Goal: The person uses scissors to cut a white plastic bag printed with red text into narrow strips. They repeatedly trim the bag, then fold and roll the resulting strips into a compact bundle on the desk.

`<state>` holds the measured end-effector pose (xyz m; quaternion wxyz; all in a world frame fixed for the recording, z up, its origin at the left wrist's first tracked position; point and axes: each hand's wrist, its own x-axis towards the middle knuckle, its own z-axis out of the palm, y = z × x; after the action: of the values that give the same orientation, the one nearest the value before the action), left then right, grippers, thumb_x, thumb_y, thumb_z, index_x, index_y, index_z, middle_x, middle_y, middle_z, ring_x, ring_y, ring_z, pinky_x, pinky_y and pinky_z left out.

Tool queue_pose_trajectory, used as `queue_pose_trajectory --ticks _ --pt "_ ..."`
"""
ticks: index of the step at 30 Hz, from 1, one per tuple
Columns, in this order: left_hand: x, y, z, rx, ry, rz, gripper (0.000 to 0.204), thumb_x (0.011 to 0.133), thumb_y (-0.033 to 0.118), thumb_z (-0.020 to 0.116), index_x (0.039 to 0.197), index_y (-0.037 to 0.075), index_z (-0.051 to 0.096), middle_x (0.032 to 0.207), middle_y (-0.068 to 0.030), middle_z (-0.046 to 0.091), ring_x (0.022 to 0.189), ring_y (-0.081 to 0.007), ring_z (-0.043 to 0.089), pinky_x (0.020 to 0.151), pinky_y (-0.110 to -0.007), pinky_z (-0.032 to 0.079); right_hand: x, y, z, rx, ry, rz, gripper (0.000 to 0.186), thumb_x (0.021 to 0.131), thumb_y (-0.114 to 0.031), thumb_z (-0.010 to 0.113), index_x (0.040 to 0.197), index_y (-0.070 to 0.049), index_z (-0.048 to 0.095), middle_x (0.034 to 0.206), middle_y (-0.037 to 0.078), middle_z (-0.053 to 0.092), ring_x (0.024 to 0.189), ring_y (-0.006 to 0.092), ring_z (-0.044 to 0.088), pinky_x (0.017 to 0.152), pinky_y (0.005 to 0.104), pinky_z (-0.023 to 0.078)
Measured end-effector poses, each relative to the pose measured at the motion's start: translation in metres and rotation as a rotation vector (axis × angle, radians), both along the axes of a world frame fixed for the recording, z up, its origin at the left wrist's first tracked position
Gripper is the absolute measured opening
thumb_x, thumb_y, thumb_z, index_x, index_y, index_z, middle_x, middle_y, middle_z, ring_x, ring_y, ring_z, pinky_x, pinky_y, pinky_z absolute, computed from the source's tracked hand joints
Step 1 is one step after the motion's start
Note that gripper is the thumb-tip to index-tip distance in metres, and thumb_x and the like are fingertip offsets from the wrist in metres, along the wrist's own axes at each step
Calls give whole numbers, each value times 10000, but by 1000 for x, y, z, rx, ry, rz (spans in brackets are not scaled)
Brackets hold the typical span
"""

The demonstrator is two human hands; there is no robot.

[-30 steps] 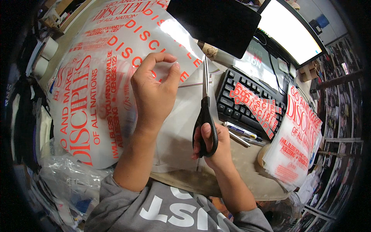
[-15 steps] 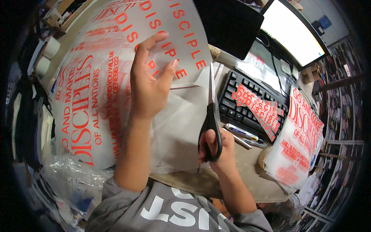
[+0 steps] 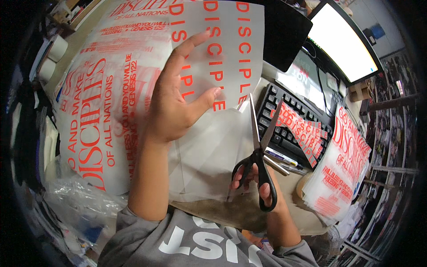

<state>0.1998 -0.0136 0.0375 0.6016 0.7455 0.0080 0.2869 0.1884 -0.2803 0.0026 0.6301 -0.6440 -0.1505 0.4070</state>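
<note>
My left hand (image 3: 178, 104) is on a translucent film sheet (image 3: 227, 53) with rows of red letters. Its thumb and forefinger lie spread over the front; the other fingers are hidden, apparently behind the sheet, which is raised with the hand. In my right hand (image 3: 262, 182) is a pair of black-handled scissors (image 3: 258, 155), fingers through the loops. Their blades stand apart and point away from me, the left tip close to the sheet's lower right corner. Cut strips with red letters (image 3: 300, 129) lie on the black keyboard (image 3: 271, 107).
Large red-printed film sheets (image 3: 95, 129) cover the table's left side. Pale blank sheets (image 3: 209, 155) lie under my arms. Pens (image 3: 282, 158) sit below the keyboard, beside a stack of printed sheets (image 3: 340, 173). A monitor (image 3: 344, 40) stands far right; crumpled clear plastic (image 3: 80, 196) lies near left.
The scissors have opened and moved away from the sheet's edge, toward the right. My left hand and the lettered sheet have shifted right, and the sheet has turned more upright.
</note>
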Motion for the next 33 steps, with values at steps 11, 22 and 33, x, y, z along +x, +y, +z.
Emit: queue_pose_trajectory --ticks 11,22,33 --pt "1 -6 -3 -32 33 -134 822 738 -74 690 1492 29 379 1449 -124 485 1292 -209 519 1085 -366 440 -3 -5 7 -31 -167 -50 777 803 -772 612 883 0 587 708 48 633 662 160 653 621 295 520" --pt "-3 -20 -1 -23 61 -221 863 736 -85 697 1511 11 329 1440 -159 485 1271 -228 550 1025 -378 520 -6 -8 5 8 -177 -118 628 849 -640 660 826 -16 597 694 41 593 626 148 594 590 296 477" --pt "-2 -23 1 -71 9 -274 851 729 -93 688 1499 2 339 1461 -157 455 1276 -233 544 1040 -386 515 -7 -8 3 10 -158 -115 626 839 -630 687 845 -11 596 700 38 598 624 141 598 591 293 487"
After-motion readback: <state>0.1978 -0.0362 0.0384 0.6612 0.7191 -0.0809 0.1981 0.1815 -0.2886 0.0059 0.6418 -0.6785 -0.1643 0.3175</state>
